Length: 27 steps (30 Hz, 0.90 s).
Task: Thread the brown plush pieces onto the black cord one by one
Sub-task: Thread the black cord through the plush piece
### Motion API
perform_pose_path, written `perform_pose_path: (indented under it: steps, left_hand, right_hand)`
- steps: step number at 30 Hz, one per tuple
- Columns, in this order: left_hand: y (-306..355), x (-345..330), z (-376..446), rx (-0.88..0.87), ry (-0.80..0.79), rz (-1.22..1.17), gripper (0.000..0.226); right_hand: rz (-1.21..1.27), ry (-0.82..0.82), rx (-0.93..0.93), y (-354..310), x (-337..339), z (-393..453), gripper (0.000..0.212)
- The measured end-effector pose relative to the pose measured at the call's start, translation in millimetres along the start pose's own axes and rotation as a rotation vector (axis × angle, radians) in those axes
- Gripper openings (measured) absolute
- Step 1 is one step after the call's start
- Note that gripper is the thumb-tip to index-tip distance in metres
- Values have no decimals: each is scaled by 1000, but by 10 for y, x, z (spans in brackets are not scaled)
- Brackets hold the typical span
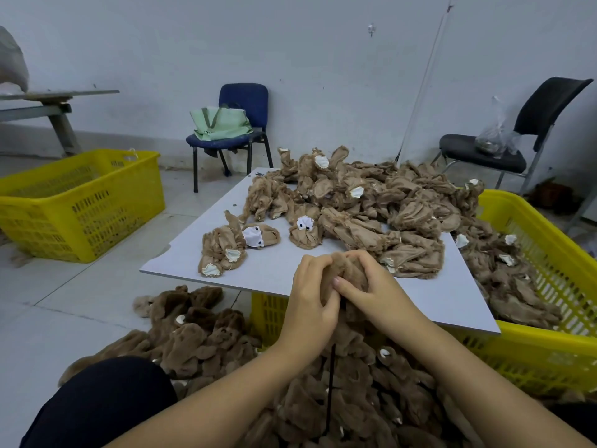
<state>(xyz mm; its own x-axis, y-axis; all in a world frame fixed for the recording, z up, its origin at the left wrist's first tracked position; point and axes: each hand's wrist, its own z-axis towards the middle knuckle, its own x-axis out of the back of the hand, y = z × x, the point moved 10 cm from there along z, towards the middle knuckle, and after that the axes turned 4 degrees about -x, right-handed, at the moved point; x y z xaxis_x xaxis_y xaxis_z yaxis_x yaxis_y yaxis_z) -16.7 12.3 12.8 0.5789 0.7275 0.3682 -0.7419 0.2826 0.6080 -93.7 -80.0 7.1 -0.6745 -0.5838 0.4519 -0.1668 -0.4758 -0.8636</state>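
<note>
over the near edge of the grey board, going left to right: the left hand curls its fingers round a brown plush piece, and the right hand pinches it from the other side. the black cord runs down toward the lap, its long axis near vertical. a loose pinch could let the piece slide off the cord's hidden tip.

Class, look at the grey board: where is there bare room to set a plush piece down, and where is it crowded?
Bare board lies along the left edge, left of the two loose pieces, and at the near right corner below the big pile. The far and right parts are crowded. Both hands, left hand and right hand, grip a brown plush piece.
</note>
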Motion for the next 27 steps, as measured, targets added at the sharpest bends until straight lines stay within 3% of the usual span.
perform_pose_path:
  steps: [4, 9, 14, 20, 24, 27]
  left_hand:
    - [171, 111, 55, -73, 69, -5, 33]
    - [326, 197, 118, -188, 121, 31, 34]
    - [106, 96, 51, -50, 54, 79, 38]
    - [14, 12, 13, 29, -47, 120, 56]
    - [-37, 17, 111, 133, -103, -140, 43]
    - [24, 128, 171, 88, -42, -151, 34]
  right_hand:
    - [6, 95, 53, -99, 78, -40, 19]
    - [124, 78, 132, -214, 126, -48, 24]
    - [169, 1, 12, 9, -47, -2, 19]
    - [15, -91, -89, 190, -219, -1, 7]
    - [-4, 15, -16, 22, -35, 39, 15]
    - [16, 32, 58, -89, 9, 26, 21]
